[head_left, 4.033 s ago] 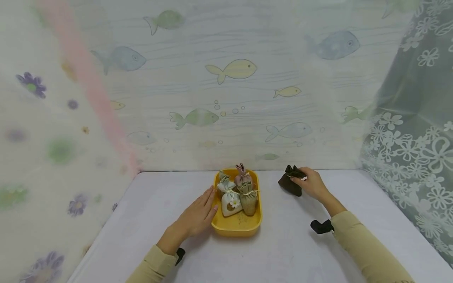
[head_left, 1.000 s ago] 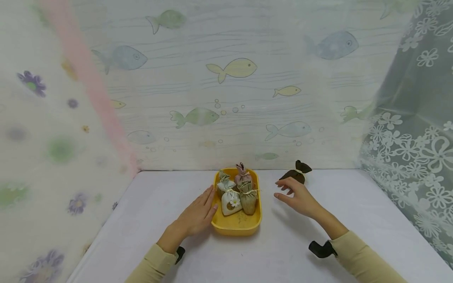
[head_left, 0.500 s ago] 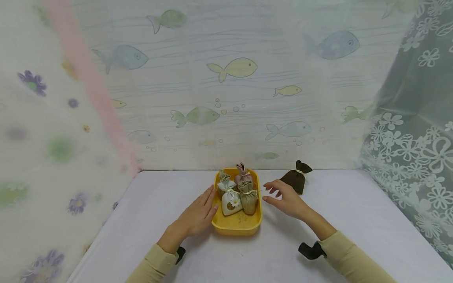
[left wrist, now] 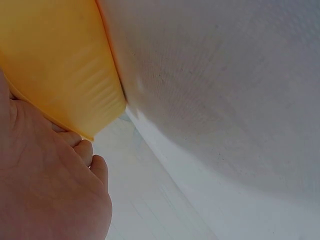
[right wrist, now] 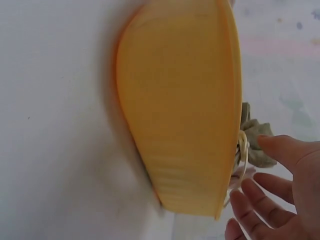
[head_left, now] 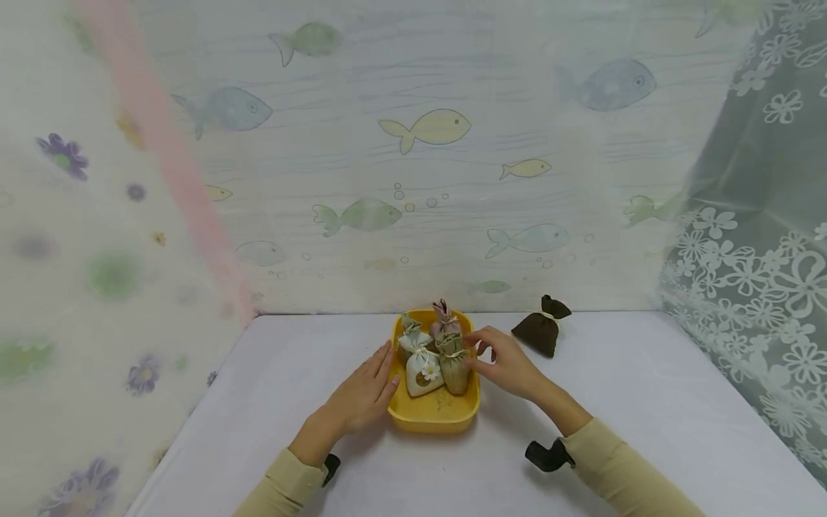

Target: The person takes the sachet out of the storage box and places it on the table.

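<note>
A yellow plastic tub [head_left: 434, 424] holds several small drawstring cloth pouches. Flat against its left rim lie the straight fingers of my left hand [head_left: 358, 393]; in the left wrist view they lie along the tub wall [left wrist: 60, 55]. At the right rim, my right hand [head_left: 507, 365] has thumb and fingers spread beside the neck of an olive pouch [head_left: 456, 375]. The right wrist view has the thumb tip right at that ruffled neck [right wrist: 259, 145]. Left of it leans a white pouch [head_left: 421, 380] with a daisy; behind are a pink pouch [head_left: 444, 329] and a grey-green pouch [head_left: 410, 327].
A dark brown pouch [head_left: 538, 333] tied with pale cord lies on the white table [head_left: 291, 352], right of the tub. A fish-print curtain [head_left: 362, 258] hangs along the back edge, with patterned sheets at both sides. Each wrist carries a black camera mount [head_left: 548, 455].
My right hand let go of the brown pouch, leaving it on the table, and moved left to the olive pouch at the tub's right rim. My left hand stays at the left rim.
</note>
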Tool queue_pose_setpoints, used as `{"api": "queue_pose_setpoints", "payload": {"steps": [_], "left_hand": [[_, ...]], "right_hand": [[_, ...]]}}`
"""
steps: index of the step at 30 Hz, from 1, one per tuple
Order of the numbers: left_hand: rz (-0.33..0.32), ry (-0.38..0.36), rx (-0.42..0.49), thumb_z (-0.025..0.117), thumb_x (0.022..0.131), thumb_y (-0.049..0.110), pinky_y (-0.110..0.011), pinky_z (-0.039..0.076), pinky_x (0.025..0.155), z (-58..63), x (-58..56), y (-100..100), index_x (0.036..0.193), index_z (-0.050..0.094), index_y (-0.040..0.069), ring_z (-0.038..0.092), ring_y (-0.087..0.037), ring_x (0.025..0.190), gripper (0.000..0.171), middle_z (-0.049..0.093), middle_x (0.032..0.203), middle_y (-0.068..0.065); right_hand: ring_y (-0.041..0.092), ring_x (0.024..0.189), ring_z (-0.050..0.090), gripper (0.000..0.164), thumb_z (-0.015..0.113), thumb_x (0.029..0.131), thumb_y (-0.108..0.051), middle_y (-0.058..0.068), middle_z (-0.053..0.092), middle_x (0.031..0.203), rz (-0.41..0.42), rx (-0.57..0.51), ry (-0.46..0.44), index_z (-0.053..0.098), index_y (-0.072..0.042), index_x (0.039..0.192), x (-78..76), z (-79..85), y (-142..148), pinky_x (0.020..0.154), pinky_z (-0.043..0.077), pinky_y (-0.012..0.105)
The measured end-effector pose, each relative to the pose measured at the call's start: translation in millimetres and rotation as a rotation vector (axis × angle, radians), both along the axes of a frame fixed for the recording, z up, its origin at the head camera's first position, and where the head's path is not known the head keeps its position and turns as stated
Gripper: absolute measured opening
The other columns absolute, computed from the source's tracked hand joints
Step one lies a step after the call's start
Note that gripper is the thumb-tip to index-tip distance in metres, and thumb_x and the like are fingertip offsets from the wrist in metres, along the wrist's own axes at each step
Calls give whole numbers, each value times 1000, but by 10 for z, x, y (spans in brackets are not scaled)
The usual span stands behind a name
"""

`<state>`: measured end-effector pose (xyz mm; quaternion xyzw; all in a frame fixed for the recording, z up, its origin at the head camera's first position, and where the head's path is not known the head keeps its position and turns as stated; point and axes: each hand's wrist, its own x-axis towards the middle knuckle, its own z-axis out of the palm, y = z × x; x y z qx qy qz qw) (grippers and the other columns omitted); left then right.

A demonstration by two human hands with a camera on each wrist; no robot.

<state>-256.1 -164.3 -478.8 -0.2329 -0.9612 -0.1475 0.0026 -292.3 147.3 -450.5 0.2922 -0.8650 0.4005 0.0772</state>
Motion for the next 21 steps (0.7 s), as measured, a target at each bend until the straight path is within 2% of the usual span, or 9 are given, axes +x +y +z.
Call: {"api": "queue_pose_setpoints", "payload": {"steps": [4,10,16,21], "left_hand": [[-6,-4,12,31,113,40,-47,19,126,3,-4,-4,163,12,3,12,-27,158,66,7,172,-10],[-4,2,-7,32,113,39,-46,18,126,2,-6,-11,163,12,3,10,-25,158,66,6,172,-9],[-9,11,-7,32,113,39,-46,19,126,-1,-8,-14,163,11,3,10,-25,158,66,4,172,-8],[-12,10,-17,30,113,40,-46,18,126,-14,-15,-11,163,8,3,10,-26,158,66,3,172,-8]], "right_hand": [[25,93,60,33,76,93,-15,8,67,111,-18,10,-25,68,-4,123,-19,3,-71,71,48,28],[20,89,58,35,79,90,-15,5,65,104,-44,18,-48,68,-3,121,-58,3,-170,74,50,32],[19,83,56,31,82,87,-15,5,63,95,-78,5,-78,69,-3,113,-80,2,-244,66,49,25],[17,78,53,30,84,85,-15,3,61,92,-110,22,-94,69,-4,109,-91,2,-280,62,46,25]]}}
